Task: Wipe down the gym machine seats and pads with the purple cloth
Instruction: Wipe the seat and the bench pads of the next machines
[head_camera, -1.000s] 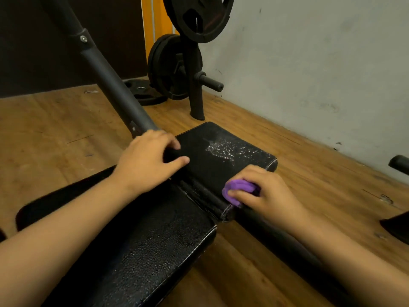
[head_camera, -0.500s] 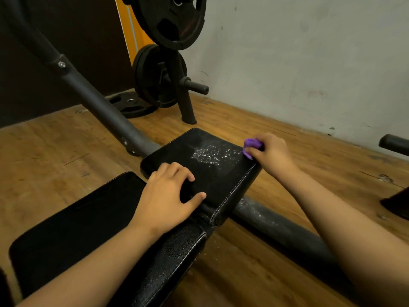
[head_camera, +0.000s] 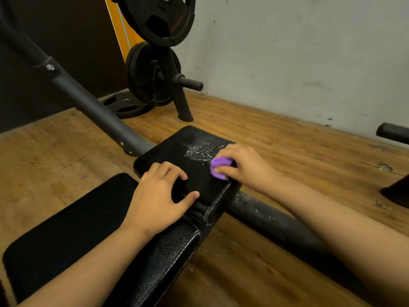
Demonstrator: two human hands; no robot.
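A small black stitched vinyl seat pad [head_camera: 177, 147], speckled white, is pressed by the left hand [head_camera: 159, 196], fingers [head_camera: 174, 171] slightly bent and spread. At its right edge, a bunched purple cloth [head_camera: 219, 166] is pinched in the right hand's [head_camera: 245, 167] curled fingers.

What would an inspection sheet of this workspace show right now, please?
Surface: small black pad, with white specks on its far part, next to the cloth.
Job's things: purple cloth bunched at the pad's right edge; long seat pad nearer the camera.
Clutter: white specks also on the frame tube.
Hands: right hand grips the cloth; left hand rests on the small pad, holding nothing.
Cables: nothing seen.
Surroundings: wooden floor, grey wall, weight plates on a stand, one plate on the floor.
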